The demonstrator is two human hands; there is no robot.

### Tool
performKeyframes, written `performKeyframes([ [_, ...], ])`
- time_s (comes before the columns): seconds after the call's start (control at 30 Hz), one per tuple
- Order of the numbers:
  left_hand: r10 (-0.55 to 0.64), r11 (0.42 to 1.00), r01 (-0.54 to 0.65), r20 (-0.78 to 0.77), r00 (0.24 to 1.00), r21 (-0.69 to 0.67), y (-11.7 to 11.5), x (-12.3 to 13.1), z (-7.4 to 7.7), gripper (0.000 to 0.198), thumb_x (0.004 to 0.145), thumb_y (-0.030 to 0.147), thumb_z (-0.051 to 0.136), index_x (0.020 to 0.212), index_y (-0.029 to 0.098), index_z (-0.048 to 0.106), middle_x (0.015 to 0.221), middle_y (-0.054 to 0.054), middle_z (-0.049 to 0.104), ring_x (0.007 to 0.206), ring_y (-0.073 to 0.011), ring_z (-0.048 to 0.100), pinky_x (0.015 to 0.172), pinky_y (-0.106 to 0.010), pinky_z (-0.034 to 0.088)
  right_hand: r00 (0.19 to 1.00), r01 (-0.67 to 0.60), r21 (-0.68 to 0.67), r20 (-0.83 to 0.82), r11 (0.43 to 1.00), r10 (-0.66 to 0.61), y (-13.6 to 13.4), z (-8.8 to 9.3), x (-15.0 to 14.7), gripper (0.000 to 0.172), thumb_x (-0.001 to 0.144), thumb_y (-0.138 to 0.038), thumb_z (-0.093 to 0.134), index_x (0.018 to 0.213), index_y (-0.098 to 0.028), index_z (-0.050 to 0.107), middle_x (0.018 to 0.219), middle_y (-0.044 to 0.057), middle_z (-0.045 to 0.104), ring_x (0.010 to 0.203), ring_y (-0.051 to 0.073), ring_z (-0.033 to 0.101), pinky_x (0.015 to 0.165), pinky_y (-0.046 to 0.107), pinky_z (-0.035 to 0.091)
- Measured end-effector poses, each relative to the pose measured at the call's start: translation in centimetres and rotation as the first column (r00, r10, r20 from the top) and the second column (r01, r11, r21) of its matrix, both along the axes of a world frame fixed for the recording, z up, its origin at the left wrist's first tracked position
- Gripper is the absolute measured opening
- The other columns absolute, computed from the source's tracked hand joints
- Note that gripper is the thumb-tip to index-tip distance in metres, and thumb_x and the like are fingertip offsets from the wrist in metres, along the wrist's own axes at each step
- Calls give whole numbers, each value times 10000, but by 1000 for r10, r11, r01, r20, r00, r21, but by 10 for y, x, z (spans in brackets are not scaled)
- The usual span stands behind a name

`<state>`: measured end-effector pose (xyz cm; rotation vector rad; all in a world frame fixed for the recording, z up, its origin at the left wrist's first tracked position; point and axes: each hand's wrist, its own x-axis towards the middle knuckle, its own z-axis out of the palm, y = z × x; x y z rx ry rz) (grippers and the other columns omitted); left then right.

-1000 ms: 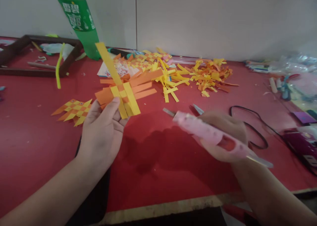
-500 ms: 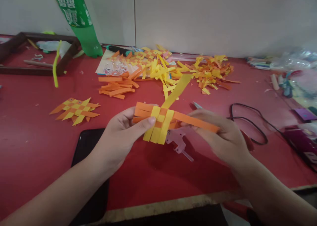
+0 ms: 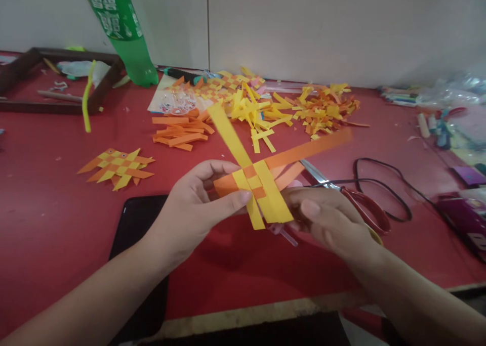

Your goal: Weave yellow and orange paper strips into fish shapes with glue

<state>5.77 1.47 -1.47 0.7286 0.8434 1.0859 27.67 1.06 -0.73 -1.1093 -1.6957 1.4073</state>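
Above red table (image 3: 212, 280), we pinch paper weave (image 3: 262, 186) with left hand (image 3: 195, 204); right hand (image 3: 336, 222): finger grip unclear; hold weave flat.

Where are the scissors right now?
Head view, right of centre: the scissors lie on the red table, just beyond the right hand, which partly hides them, with the black cord looping alongside.

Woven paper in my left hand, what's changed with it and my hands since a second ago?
Your left hand has brought the woven paper rightward and nearer you. Your right hand has let go of the pink glue gun, now mostly hidden behind the paper, and moved to the paper's right edge; whether it touches there is unclear. The paper fish and green bottle stayed put.
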Motion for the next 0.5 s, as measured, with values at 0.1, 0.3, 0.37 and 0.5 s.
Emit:
performKeyframes([
  [0.1, -17, 1000, 18, -106, 994, 4, -1, 1, 1, 285, 702, 178, 862, 914, 200, 672, 975, 5, 723, 850, -152, 719, 745, -261, 640, 995, 60, 38, 76, 997, -63, 0, 4, -4, 382, 891, -468, 628, 651, -172, 653, 535, -19, 529, 485, 84, 441, 489, 244, 387],
  [0.3, -104, 993, 112, -164, 981, 39, -3, 2, 2, 264, 739, 182, 827, 971, 218, 704, 974, -25, 771, 836, -172, 746, 717, -222, 607, 987, 120, 76, 97, 990, -127, 0, 5, -9, 279, 878, -342, 649, 652, -179, 666, 515, -41, 506, 464, 62, 400, 435, 218, 323],
  [0.37, -113, 993, 117, -170, 979, 19, -4, 3, 3, 250, 732, 179, 830, 949, 208, 709, 990, -32, 777, 837, -177, 751, 716, -223, 605, 988, 116, 60, 90, 991, -121, -1, 3, -9, 261, 877, -348, 653, 682, -178, 687, 528, -35, 540, 463, 63, 421, 439, 215, 345],
  [0.5, -137, 990, 140, -196, 971, 2, -5, 2, 4, 278, 724, 201, 840, 970, 210, 711, 960, -32, 786, 835, -192, 757, 736, -249, 608, 982, 119, 35, 141, 992, -123, -2, 1, -7, 274, 869, -387, 677, 709, -168, 712, 581, -4, 617, 494, 74, 501, 479, 212, 417],
])
